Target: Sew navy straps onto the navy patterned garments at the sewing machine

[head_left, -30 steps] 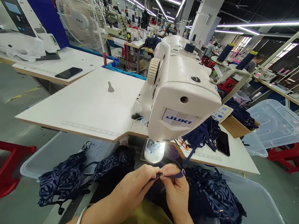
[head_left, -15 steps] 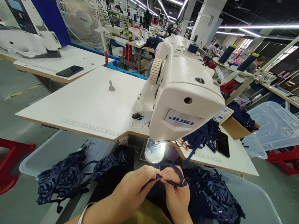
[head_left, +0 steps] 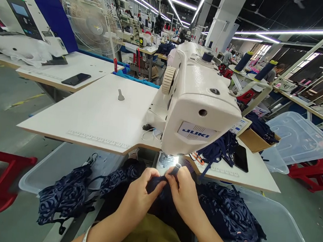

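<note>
My left hand [head_left: 141, 195] and my right hand [head_left: 184, 192] meet just below the lit needle plate [head_left: 166, 160] of a white JUKI sewing machine [head_left: 198, 101]. Both pinch a narrow navy strap [head_left: 174, 170] joined to dark navy fabric [head_left: 157, 183] that lies over my lap. The right thumb and forefinger hold the strap's end up towards the light. The left fingers are closed on the fabric beside it. A bangle shows on my left wrist.
Navy patterned garments [head_left: 67, 195] lie in a clear bin [head_left: 50, 165] at my left, more [head_left: 232, 214] in a bin at my right. On the white table [head_left: 95, 112] lie navy straps [head_left: 220, 147], a phone [head_left: 241, 158] and a cardboard box [head_left: 256, 137]. Red stools stand on both sides.
Both hands have risen and moved forward towards the needle plate with the strap. The strap's loop, stretched out to the right before, is now gathered between the fingers.
</note>
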A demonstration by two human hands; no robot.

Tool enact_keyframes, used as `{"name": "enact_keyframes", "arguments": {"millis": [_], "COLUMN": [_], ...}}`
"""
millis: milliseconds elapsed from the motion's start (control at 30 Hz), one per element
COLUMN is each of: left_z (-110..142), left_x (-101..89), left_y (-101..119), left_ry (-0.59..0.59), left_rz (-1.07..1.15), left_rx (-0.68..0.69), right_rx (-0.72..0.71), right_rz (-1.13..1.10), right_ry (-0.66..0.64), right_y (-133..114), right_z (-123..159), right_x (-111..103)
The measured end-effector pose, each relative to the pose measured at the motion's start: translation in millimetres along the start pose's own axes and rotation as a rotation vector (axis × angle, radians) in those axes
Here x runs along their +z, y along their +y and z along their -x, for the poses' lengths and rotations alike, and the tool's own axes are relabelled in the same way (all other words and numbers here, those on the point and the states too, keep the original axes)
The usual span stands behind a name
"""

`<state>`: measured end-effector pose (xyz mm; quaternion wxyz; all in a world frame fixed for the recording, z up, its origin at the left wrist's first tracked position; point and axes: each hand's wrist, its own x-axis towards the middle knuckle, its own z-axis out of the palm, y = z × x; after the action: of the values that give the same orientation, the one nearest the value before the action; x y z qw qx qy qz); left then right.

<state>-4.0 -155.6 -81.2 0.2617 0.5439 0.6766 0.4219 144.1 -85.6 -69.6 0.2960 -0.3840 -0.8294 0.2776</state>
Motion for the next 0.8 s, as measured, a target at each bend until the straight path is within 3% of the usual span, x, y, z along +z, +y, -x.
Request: {"name": "enact_keyframes", "arguments": {"millis": [100, 167, 200, 267, 333, 467, 567, 800], "left_z": [-3, -4, -4, -4, -5, -11, -15, -17], "left_x": [-5.2, -8.3, -9.3, -9.8, -8.6, -4.4, -0.7, 7.8], "left_y": [-7, -10, -11, -14, -16, -21, -23, -24], "left_ry": [0.245, 0.427, 0.451, 0.363, 0.23, 0.135, 0.137, 0.177], "left_rz": [-0.193, -0.342, -0.404, -0.481, -0.502, -0.532, -0.511, -0.496], "left_rx": [0.207, 0.437, 0.561, 0.753, 0.862, 0.926, 0.875, 0.838], "right_rx": [0.031, 0.062, 0.08, 0.137, 0.23, 0.366, 0.375, 0.31], "right_rz": [0.013, -0.045, -0.082, -0.169, -0.286, -0.552, -0.667, -0.502], "right_ry": [0.004, 0.041, 0.067, 0.108, 0.088, -0.038, -0.036, 0.076], "right_y": [-3, -5, -5, -4, -1, 7, 11, 25], "right_z": [-5, -8, -10, -13, -17, -24, -26, -33], "right_x": [2, 3, 3, 2, 1, 0, 0, 2]}}
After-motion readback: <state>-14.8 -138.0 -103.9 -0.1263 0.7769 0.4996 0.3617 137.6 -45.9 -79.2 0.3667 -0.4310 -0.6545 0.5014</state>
